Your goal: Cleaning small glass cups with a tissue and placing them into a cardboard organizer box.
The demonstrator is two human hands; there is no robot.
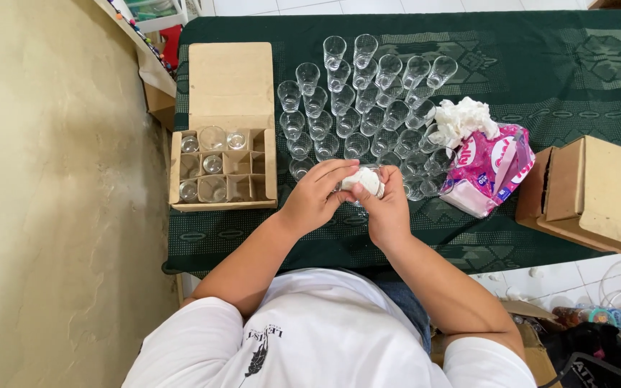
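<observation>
My left hand (314,195) and my right hand (386,208) meet over the near edge of a dark green tablecloth (576,79). Together they hold a clear drinking glass (359,192), mostly hidden by my fingers, with a wad of white tissue (364,179) pressed into it. Just beyond my hands stand several clear glasses (357,108) in loose rows. An open cardboard box (226,167) with divider cells lies to the left and holds several glasses.
A pink tissue pack (494,169) with crumpled white tissue (461,118) on top lies to the right of the glasses. A closed cardboard box (598,194) sits at the table's right edge. A beige wall (52,194) runs along the left. A plastic bottle (598,316) lies on the floor.
</observation>
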